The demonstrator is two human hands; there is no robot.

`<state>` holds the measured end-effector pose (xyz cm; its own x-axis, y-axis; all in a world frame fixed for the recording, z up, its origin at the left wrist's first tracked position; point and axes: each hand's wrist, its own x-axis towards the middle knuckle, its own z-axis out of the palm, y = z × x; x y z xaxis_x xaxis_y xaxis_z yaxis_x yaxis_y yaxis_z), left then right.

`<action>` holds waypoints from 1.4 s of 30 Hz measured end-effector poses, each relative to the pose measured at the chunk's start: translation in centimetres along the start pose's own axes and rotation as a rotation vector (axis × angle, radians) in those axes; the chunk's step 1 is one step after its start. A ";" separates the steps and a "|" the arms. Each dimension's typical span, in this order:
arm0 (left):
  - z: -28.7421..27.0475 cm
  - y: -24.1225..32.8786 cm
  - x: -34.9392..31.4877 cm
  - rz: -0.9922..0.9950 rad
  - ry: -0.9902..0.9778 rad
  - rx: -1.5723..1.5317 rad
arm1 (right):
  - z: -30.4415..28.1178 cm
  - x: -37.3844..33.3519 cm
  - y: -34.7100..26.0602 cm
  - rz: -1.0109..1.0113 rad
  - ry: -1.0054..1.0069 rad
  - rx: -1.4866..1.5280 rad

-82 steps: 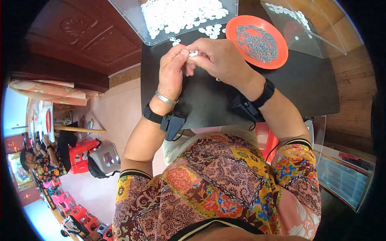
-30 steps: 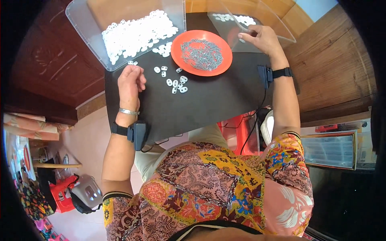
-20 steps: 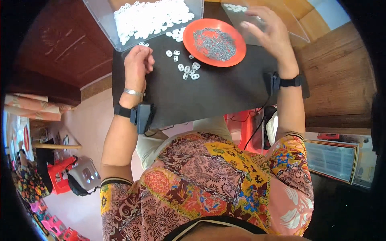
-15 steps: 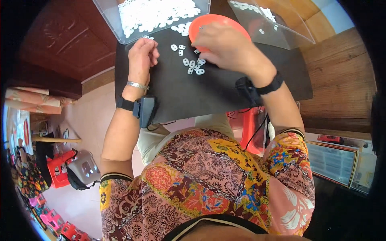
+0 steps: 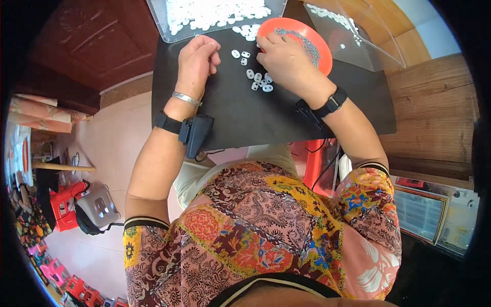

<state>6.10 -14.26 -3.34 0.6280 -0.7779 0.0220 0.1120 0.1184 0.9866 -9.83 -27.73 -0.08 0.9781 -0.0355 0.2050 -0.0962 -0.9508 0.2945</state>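
My left hand (image 5: 198,59) is curled closed over the left part of the dark tabletop, near the clear bin; whatever its fingers hold, if anything, is hidden. My right hand (image 5: 286,59) reaches over the near left rim of an orange dish (image 5: 327,56), fingers bent and drawn together. I cannot make out anything between its fingertips. Many thin silver metal pieces (image 5: 309,48) lie in the dish, too small to name. Between my hands sits a loose group of white oval pieces with two holes (image 5: 258,78), and a few more white pieces (image 5: 236,53) rest farther back.
A clear plastic bin (image 5: 166,31) heaped with white pieces stands at the back. Loose white pieces (image 5: 248,31) lie between it and the dish. At the back right is a clear box (image 5: 353,56) with more white pieces. A wooden panel (image 5: 429,112) borders the dark table (image 5: 245,120).
My right hand has shifted toward the dish's left rim, uncovering the silver pieces. My left hand stays curled. The whole view has moved slightly, so the table things appear farther right.
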 end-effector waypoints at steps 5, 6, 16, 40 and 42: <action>0.1 0.4 -0.2 0.005 0.021 0.013 | 0.4 0.9 0.3 -0.059 -0.030 -0.028; 0.1 0.3 -0.1 -0.003 0.011 0.013 | 0.5 1.0 0.4 -0.030 -0.019 0.034; 1.0 -0.4 -0.3 -0.112 -0.135 0.189 | 2.1 2.4 -0.4 -0.052 0.201 0.341; 0.9 0.0 -1.0 -0.128 -0.288 0.016 | 0.6 1.8 -1.9 0.328 0.317 1.091; 0.6 0.0 -1.0 -0.124 -0.296 -0.005 | 0.9 1.9 -1.9 0.341 0.343 1.165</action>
<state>5.00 -13.80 -3.30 0.3583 -0.9322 -0.0515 0.1776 0.0139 0.9840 -7.64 -26.29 -1.11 0.8208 -0.4166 0.3907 0.0560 -0.6221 -0.7810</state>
